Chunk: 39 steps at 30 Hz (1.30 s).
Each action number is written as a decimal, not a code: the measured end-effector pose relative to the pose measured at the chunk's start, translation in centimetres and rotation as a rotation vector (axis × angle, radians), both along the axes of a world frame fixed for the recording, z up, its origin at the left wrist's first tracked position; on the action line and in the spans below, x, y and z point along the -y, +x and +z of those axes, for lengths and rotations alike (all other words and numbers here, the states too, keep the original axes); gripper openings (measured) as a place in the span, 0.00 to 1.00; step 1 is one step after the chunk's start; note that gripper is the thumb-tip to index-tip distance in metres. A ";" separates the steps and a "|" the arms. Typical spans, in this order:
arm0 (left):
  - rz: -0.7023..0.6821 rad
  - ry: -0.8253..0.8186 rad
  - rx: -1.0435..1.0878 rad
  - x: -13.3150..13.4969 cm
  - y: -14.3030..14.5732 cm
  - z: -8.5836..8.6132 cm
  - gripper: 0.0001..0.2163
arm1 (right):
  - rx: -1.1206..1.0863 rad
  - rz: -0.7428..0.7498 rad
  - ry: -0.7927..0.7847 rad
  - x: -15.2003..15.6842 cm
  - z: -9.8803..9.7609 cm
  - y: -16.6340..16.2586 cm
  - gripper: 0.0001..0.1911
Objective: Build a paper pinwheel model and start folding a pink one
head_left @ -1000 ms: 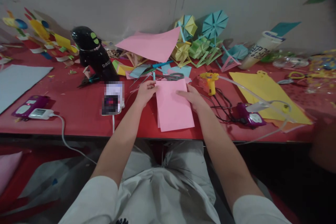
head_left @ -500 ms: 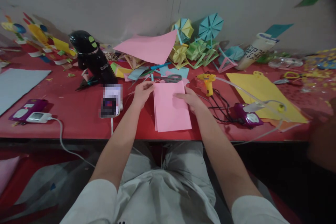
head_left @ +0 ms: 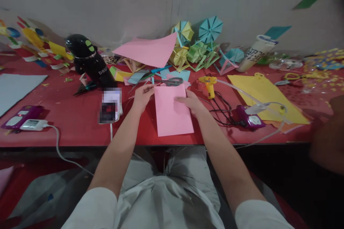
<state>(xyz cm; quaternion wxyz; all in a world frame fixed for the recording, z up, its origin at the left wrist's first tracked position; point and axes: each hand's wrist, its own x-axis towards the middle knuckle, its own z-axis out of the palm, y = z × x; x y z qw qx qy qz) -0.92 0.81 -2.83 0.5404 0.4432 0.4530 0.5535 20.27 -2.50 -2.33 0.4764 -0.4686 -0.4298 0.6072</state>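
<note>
Red-covered and strewn with paper crafts, the desk [head_left: 75,121] is set against a pale wall. A pink paper sheet [head_left: 172,118], plain, smooth and rectangular, is laid flat just left of the yellow glue gun [head_left: 208,85]. Its upper left corner is pinched by the left hand [head_left: 142,94]; its upper right part is pressed under the right hand [head_left: 188,102], fingers held flat.

The left hand [head_left: 142,94] pinches with curled fingers. Just right of that grip, the right hand [head_left: 189,102] lies flat, palm down.
</note>
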 end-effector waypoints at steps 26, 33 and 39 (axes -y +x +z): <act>-0.136 0.016 0.160 0.4 0.0 1.4 0.16 | 0.016 0.022 0.024 0.2 0.4 0.1 0.28; -0.148 0.064 0.190 0.4 -0.3 1.3 0.13 | 0.014 0.023 0.015 0.4 0.6 0.1 0.28; -0.136 0.053 0.162 0.6 -0.2 1.5 0.13 | 0.005 0.019 0.032 0.5 1.0 0.0 0.29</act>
